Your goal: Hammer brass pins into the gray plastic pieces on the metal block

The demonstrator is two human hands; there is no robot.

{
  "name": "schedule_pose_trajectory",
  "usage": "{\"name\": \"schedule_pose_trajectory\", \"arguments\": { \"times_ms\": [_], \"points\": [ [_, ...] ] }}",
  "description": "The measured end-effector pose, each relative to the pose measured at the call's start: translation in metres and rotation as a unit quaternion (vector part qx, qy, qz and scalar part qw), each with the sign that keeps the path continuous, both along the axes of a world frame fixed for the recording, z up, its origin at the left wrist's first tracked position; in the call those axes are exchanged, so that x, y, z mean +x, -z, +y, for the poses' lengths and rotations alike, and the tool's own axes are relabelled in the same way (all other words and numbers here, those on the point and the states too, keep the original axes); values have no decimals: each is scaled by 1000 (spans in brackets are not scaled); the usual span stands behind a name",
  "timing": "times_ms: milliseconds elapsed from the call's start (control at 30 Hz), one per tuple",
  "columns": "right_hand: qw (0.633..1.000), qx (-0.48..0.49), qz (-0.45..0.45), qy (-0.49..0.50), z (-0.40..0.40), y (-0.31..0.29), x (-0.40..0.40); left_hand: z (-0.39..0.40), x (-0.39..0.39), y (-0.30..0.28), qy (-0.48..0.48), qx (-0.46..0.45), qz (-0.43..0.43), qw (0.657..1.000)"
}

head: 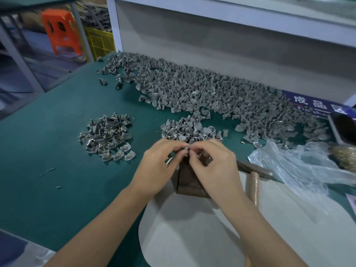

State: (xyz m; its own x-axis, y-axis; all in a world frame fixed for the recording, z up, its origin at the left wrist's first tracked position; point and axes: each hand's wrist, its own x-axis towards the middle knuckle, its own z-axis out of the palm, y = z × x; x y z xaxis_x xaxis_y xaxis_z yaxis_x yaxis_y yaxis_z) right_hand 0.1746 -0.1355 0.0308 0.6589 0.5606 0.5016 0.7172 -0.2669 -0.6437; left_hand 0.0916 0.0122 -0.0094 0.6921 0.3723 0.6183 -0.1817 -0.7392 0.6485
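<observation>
Brass-fitted gray pieces (107,137) form a small finished pile at 9 o'clock of the metal block (189,180); far more unpinned pieces (202,91) lie at 12. Left hand (161,162) and right hand (213,162) together pinch one piece (186,148) above the block. Hammer (254,174) idle at 3.

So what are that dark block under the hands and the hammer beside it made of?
The block looks like steel or iron: dark, dull and brown-mottled, likely rust or wear. The hammer seems to have a pale wooden handle, smooth with a slight sheen, and a grey metal head with a dull gleam. The exact metals cannot be told.
</observation>
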Motion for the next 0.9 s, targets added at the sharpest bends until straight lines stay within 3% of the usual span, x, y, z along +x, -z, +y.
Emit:
{"name": "schedule_pose_trajectory", "arguments": {
  "times_ms": [100, 500, 767, 900],
  "points": [
    [1000, 3, -6, -4, 0, 2, 1, -4, -2, -3, -24, -35, -1, 999],
    [998, -30, -45, -21, 0, 5, 1, -4, -6, 2, -9, 14, -14, 1000],
    [997, -46, -54, -25, 0, 5, 1, 0, -8, 6, -9, -7, -7, 1000],
    [999, -20, -19, -42, -1, 4, 3, -1, -10, 6, -16, 1, 9, 1000]
  ]
}}
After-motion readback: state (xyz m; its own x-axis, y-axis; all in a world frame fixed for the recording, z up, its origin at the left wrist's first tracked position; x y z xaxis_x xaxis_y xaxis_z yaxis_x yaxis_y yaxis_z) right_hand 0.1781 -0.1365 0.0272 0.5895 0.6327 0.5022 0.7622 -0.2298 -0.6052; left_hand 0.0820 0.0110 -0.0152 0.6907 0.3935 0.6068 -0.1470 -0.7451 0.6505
